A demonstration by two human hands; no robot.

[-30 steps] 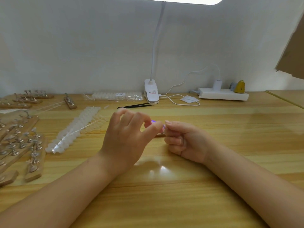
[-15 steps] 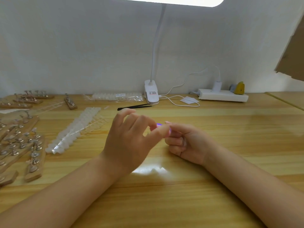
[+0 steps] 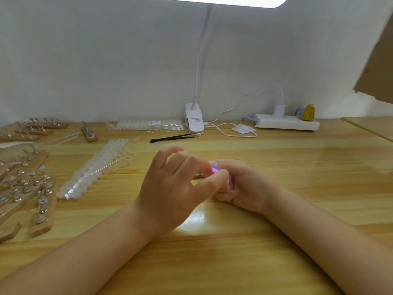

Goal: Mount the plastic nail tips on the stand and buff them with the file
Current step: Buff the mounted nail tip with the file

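My left hand [image 3: 170,188] pinches a small pink and purple file [image 3: 215,169] between thumb and fingers at the middle of the wooden table [image 3: 297,188]. My right hand [image 3: 244,186] is curled right beside it, fingers folded around something that the left hand hides. A sliver of a wooden stand [image 3: 198,176] shows under the fingers. Whether a nail tip sits under the file cannot be seen.
Strips of clear nail tips [image 3: 93,171] lie to the left, with several wooden stands [image 3: 32,188] beyond them. Black tweezers [image 3: 172,137], a bag of tips [image 3: 148,125], a clip lamp [image 3: 194,121] and a power strip [image 3: 287,124] line the back.
My left hand has shifted slightly right with the file, now overlapping the right hand's fingers. The right hand has stayed in place.
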